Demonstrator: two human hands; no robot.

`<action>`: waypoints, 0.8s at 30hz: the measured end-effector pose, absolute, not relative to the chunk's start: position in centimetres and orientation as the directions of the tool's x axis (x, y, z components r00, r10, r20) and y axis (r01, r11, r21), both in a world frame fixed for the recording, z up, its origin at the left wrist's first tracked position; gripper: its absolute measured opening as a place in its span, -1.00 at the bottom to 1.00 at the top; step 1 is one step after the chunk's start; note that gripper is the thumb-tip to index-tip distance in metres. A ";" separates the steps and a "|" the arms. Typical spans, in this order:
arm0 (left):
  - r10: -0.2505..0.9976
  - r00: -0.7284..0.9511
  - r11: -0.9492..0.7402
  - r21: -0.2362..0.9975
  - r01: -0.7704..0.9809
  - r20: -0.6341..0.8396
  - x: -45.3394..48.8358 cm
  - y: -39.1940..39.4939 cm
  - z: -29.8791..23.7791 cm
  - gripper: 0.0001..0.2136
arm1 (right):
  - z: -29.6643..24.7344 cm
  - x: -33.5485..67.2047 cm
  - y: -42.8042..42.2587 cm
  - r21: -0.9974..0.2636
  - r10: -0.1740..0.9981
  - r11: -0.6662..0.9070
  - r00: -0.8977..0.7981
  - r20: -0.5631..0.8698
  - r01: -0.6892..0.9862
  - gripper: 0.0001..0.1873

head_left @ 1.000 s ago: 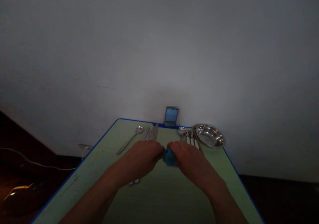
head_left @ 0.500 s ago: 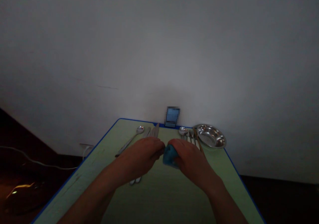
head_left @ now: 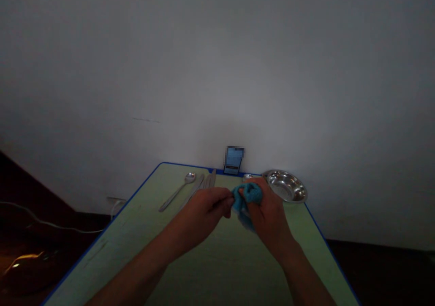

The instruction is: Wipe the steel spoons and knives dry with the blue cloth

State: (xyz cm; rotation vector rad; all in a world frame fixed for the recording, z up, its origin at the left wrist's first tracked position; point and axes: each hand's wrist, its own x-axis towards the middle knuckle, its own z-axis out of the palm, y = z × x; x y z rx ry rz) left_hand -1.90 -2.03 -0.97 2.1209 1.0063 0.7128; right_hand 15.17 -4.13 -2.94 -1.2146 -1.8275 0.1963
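Blue cloth (head_left: 248,201) | gripped between left hand (head_left: 204,211) and right hand (head_left: 270,215), fingers (head_left: 226,198) closed on it | over table (head_left: 115,256), just left of bowl (head_left: 287,186) | risk: hanging cloth edge could catch bowl or spoon (head_left: 176,192) if hands swing wide

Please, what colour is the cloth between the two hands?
The crumpled cloth is teal-blue, as the head view shows.

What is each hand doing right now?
Left hand: closed, pinching the blue cloth.
Right hand: closed, holding the blue cloth.
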 end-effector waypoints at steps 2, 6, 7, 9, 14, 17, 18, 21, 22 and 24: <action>0.814 0.551 -0.485 0.737 0.470 0.185 -2.0 -2.1 -0.8 -0.80 | -2.9 15.2 -4.1 -0.563 0.814 0.488 -0.115 0.569 0.667 -0.92; 0.798 0.584 -0.520 0.656 0.547 0.147 -1.9 -2.2 -0.4 -0.82 | -2.2 15.6 -4.2 -0.528 0.869 0.450 -0.217 0.445 0.720 -0.89; 0.793 0.592 -0.533 0.632 0.563 0.142 -1.9 -2.2 -0.4 -0.82 | -2.0 15.7 -4.2 -0.508 0.879 0.445 -0.252 0.404 0.737 -0.89; 0.780 0.609 -0.566 0.581 0.585 0.146 -2.0 -2.1 -0.3 -0.82 | -1.7 16.0 -4.4 -0.467 0.889 0.444 -0.308 0.339 0.765 -0.87; 0.701 0.699 -0.680 0.427 0.595 0.142 -2.9 -1.8 -0.5 -0.81 | -1.9 15.7 -4.8 -0.335 0.890 0.450 -0.383 0.248 0.828 -0.84; 0.673 0.734 -0.710 0.357 0.608 0.088 -3.4 -1.6 -0.8 -0.81 | -2.3 15.2 -4.9 -0.253 0.871 0.484 -0.434 0.229 0.838 -0.83; 0.675 0.734 -0.708 0.339 0.619 0.069 -3.5 -1.6 -0.8 -0.80 | -2.4 15.0 -4.9 -0.234 0.868 0.489 -0.442 0.229 0.840 -0.84; 0.680 0.730 -0.710 0.302 0.636 0.063 -3.5 -1.4 -1.0 -0.81 | -2.6 14.9 -4.8 -0.182 0.862 0.491 -0.446 0.241 0.852 -0.84; 0.675 0.734 -0.717 0.301 0.628 0.077 -3.4 -1.3 -1.0 -0.82 | -2.6 14.9 -4.7 -0.166 0.861 0.490 -0.445 0.246 0.856 -0.83; 0.656 0.748 -0.735 0.313 0.601 0.103 -3.4 -1.1 -1.0 -0.84 | -2.7 15.0 -4.7 -0.145 0.858 0.492 -0.450 0.249 0.858 -0.83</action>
